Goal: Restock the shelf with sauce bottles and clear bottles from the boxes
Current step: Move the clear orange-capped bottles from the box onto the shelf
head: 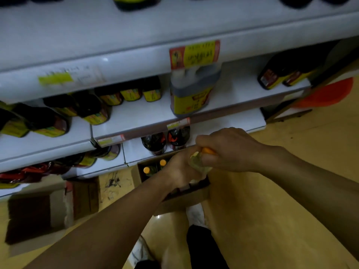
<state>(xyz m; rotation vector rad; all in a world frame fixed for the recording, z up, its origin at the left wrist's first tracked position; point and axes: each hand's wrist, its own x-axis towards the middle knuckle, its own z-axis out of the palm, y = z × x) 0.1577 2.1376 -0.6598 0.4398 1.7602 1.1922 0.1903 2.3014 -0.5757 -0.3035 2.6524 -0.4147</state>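
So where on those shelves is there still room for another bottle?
Middle shelf: bare between the big jug and the dark bottles on the right. Bottom shelf: bare left of the two red-labelled bottles. The left side is crowded.

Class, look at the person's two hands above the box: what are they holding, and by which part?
Both hands grip one bottle. The right hand closes over its orange-capped top; the left hand wraps the part just below. The rest is hidden.
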